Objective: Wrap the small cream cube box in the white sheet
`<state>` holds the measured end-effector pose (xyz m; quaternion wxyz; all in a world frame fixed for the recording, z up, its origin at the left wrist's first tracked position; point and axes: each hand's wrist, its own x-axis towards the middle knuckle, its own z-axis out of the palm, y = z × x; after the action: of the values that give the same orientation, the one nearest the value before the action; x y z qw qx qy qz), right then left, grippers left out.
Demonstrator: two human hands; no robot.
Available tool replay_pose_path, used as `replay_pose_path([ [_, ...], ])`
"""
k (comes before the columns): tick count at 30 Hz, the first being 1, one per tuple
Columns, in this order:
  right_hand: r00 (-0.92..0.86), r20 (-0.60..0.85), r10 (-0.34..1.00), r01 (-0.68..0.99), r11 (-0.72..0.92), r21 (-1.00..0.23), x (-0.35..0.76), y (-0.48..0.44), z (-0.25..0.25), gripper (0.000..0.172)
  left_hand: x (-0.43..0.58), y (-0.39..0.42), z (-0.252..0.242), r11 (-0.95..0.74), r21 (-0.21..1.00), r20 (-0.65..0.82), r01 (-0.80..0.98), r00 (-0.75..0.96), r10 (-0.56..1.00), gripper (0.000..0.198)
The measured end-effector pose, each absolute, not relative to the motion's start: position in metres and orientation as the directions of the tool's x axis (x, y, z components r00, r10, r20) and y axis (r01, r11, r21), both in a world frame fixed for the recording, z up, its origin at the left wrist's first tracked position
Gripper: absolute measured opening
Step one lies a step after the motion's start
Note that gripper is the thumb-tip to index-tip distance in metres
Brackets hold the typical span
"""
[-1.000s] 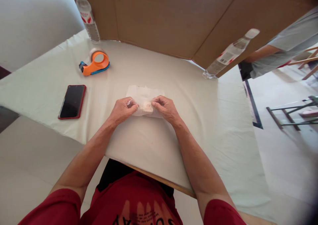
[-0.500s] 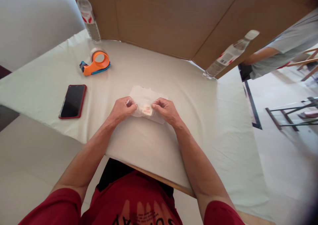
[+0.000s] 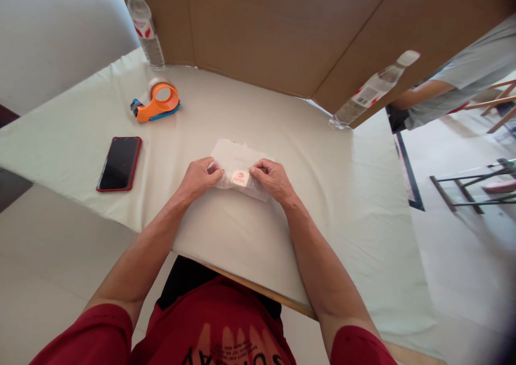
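Observation:
A clear plastic wrapper [image 3: 226, 180] is stretched between my two hands, with a small cream-coloured square piece with a red print [image 3: 241, 178] at its middle. My left hand [image 3: 201, 174] pinches the wrapper's left end between thumb and fingers. At the right end, my right hand [image 3: 271, 178] pinches the wrapper close beside the square piece. Beneath them a white sheet [image 3: 229, 150] lies on the cloth-covered table [image 3: 226, 225]. Whether the square is inside the wrapper or behind it is hard to tell.
An orange and blue tape dispenser [image 3: 158, 104] and a red-edged phone [image 3: 120, 164] lie at the left. Two water bottles [image 3: 145, 34] [image 3: 373, 93] stand by a brown cardboard panel [image 3: 258, 31]. A person's arm [image 3: 423, 93] shows beyond it at the right.
The square piece now shows more fully and flatter between my hands. My right hand has shifted slightly to the right; my left hand has barely moved.

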<state>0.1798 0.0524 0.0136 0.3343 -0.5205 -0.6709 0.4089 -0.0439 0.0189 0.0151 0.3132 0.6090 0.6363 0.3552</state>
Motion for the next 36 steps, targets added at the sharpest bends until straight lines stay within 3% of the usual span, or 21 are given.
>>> replay_pose_path([
  [7, -0.225, 0.069, 0.972, 0.527, 0.181, -0.830, 0.182, 0.054, 0.015, 0.014, -0.043, 0.019, 0.014, -0.012, 0.816, 0.042, 0.577, -0.040, 0.998, 0.021],
  [12, -0.199, 0.351, 0.915, 0.632, 0.393, -0.668, 0.177, 0.042, 0.030, 0.013, -0.042, 0.019, 0.014, -0.018, 0.787, 0.053, 0.617, -0.038, 0.998, 0.025],
  [15, -0.305, 0.463, 0.832, 0.658, 0.536, -0.529, 0.170, 0.032, 0.039, 0.015, -0.041, 0.020, 0.014, -0.013, 0.766, 0.046, 0.643, -0.034, 0.998, 0.025],
  [21, -0.558, 0.307, 0.771, 0.660, 0.636, -0.400, 0.161, 0.026, 0.034, 0.015, -0.041, 0.022, 0.012, -0.025, 0.757, 0.058, 0.653, -0.029, 0.998, 0.029],
  [25, -0.567, 0.301, 0.767, 0.678, 0.641, -0.359, 0.160, 0.027, 0.029, 0.015, -0.042, 0.022, 0.012, -0.023, 0.712, 0.067, 0.701, -0.035, 0.997, 0.030],
  [31, -0.576, 0.284, 0.767, 0.678, 0.642, -0.358, 0.161, 0.026, 0.032, 0.013, -0.050, 0.024, 0.008, -0.033, 0.551, 0.174, 0.834, -0.076, 0.982, 0.023],
  [36, -0.594, 0.263, 0.761, 0.685, 0.649, -0.331, 0.160, 0.025, 0.034, 0.012, -0.055, 0.024, 0.009, 0.066, 0.513, 0.099, 0.856, -0.136, 0.986, 0.038],
])
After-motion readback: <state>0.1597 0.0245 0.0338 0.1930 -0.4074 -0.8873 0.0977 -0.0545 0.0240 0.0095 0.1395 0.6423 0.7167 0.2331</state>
